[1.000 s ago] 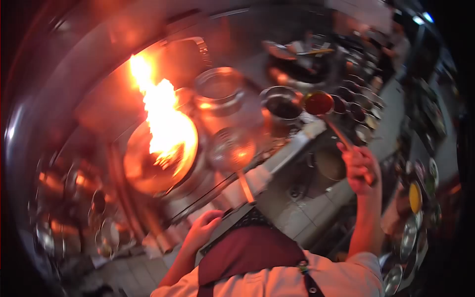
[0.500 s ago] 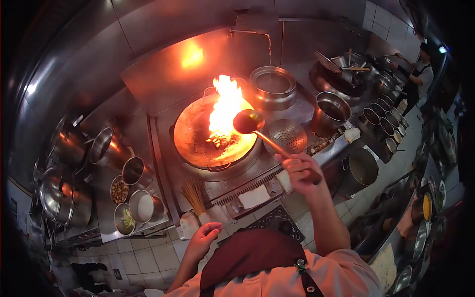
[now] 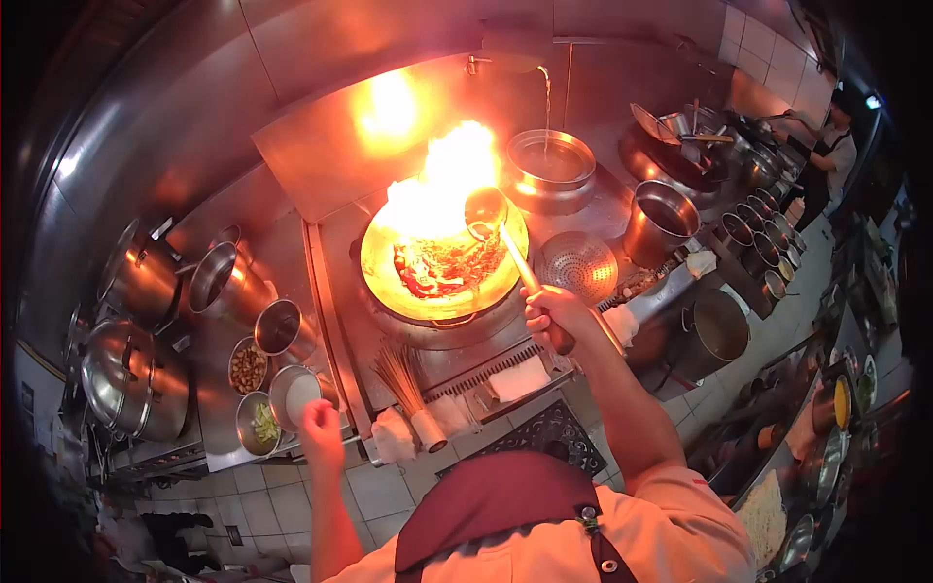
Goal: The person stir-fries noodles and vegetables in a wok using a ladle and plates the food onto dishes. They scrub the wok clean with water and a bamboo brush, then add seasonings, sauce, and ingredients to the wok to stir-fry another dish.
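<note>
My right hand (image 3: pixel 564 316) is wrapped round the handle of a ladle (image 3: pixel 488 209). The ladle's bowl is over the right side of a large wok (image 3: pixel 515 262), where tall flames (image 3: pixel 442 185) rise. Food (image 3: pixel 442 267) in the wok is lit orange by the fire; its kind is hard to tell. My left hand (image 3: pixel 321 425) is raised at the near edge of a metal pot (image 3: pixel 300 395) with white contents, its fingers curled in and nothing visible in them. I cannot tell whether it touches the pot. Beside that pot stands a bowl of pale green pieces (image 3: pixel 260 428).
A bamboo brush (image 3: pixel 403 389) and folded cloths (image 3: pixel 518 379) lie along the stove's front edge. Right of the wok are a perforated strainer (image 3: pixel 578 265), a water-filled pot (image 3: pixel 551 170) and a deep pot (image 3: pixel 663 223). A co-worker (image 3: pixel 831 151) stands far right.
The flames have grown larger and brighter. The ladle has tipped down into the wok. My left hand has moved left and up towards the pot with white contents. The whole view has shifted slightly.
</note>
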A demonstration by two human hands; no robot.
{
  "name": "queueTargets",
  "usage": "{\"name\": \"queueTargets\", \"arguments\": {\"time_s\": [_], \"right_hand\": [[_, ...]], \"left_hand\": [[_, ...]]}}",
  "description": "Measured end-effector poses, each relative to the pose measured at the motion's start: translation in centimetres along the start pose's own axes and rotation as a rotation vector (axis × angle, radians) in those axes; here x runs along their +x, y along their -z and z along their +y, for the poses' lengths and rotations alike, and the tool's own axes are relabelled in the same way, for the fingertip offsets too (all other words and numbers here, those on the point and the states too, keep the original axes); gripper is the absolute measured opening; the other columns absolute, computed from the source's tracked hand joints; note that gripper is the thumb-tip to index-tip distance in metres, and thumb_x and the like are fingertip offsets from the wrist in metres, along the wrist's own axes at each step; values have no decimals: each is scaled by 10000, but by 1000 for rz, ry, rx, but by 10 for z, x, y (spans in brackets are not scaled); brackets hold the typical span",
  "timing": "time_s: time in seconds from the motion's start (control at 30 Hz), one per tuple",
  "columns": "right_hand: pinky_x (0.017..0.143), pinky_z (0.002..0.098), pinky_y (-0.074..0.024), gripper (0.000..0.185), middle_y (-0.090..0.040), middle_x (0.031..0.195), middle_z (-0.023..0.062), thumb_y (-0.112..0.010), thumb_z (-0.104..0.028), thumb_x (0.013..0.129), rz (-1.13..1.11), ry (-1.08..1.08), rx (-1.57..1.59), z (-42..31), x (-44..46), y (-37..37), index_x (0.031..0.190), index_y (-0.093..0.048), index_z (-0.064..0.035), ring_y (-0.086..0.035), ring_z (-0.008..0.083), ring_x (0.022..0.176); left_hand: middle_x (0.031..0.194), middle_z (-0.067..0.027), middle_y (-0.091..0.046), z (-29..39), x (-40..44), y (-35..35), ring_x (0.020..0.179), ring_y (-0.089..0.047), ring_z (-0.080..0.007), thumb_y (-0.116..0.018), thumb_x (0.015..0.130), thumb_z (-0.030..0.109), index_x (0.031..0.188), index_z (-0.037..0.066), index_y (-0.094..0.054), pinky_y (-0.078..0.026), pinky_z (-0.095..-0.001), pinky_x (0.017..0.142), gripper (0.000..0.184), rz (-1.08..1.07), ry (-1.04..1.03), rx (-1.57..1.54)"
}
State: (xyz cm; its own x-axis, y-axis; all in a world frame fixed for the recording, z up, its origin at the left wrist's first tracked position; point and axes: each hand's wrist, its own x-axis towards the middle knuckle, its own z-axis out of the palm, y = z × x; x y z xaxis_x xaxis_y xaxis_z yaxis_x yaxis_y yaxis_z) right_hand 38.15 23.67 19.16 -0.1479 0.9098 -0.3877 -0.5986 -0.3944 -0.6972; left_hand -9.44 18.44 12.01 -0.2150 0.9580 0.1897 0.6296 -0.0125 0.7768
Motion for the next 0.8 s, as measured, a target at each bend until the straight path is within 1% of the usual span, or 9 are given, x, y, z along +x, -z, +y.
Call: {"name": "queueTargets", "arguments": {"time_s": [0.1,0.23,0.37,0.4,0.53,0.63,0.67,0.77,0.8], "right_hand": [[404,263,-410,156,-504,739,-2,-579,-86,944,20,4,-179,5,11,-6,1086,-514,-81,-475,67,521],[441,289,-448,178,-550,750,24,-582,-122,906,42,95,-549,10,28,-10,1061,-529,-54,-526,102,528],[540,313,-485,541,-596,747,54,-603,-210,872,297,728,-1177,74,62,30,1361,-504,-1,-581,136,585],[594,356,-514,599,-605,813,91,-574,-211,884,183,295,-871,42,10,-14,1425,-451,15,-608,181,635],[532,331,-491,523,-590,772,68,-586,-194,899,126,329,-815,54,0,0,1374,-490,3,-574,160,571],[409,272,-401,436,-530,681,15,-545,-81,933,-82,59,-66,56,-1,13,1360,-485,-17,-482,90,489],[376,269,-386,407,-511,645,15,-537,-71,937,33,149,-504,64,4,14,1336,-479,-14,-463,98,457],[376,269,-389,423,-488,619,11,-544,-81,943,27,113,-478,71,3,24,1349,-453,-5,-451,97,446],[377,272,-391,440,-490,614,9,-553,-74,937,14,117,-260,66,-7,14,1355,-438,2,-452,95,446]], "left_hand": [[1013,-236,-674,-63,61,8,920,-667,-408,-640,890,57,1103,-42,-638,-543,-466,857,234,162,-173,456],[1112,-287,-655,-106,104,2,1050,-642,-458,-611,850,33,1091,-61,-660,-520,-528,931,264,-89,90,772],[1129,-297,-647,-119,121,0,1130,-617,-465,-621,832,53,1054,-62,-677,-512,-520,976,256,-159,196,818],[1125,-295,-648,-121,121,0,1142,-611,-467,-630,829,64,1043,-61,-679,-513,-514,983,253,-144,191,813],[1114,-309,-648,-137,123,3,1134,-612,-474,-680,807,136,1026,-64,-675,-520,-510,976,297,-145,128,832],[1038,-305,-654,-175,131,4,1062,-612,-490,-703,749,247,977,-44,-690,-526,-514,927,370,-158,-5,861],[1052,-306,-651,-182,128,3,1063,-613,-491,-707,753,234,1001,-48,-681,-521,-514,935,375,-138,20,846],[1125,-313,-637,-141,123,7,1089,-616,-485,-708,765,156,1027,-64,-664,-521,-515,945,345,-123,131,790],[1154,-316,-631,-137,123,7,1101,-617,-481,-707,768,125,1028,-70,-660,-523,-515,946,328,-124,179,767]]}}
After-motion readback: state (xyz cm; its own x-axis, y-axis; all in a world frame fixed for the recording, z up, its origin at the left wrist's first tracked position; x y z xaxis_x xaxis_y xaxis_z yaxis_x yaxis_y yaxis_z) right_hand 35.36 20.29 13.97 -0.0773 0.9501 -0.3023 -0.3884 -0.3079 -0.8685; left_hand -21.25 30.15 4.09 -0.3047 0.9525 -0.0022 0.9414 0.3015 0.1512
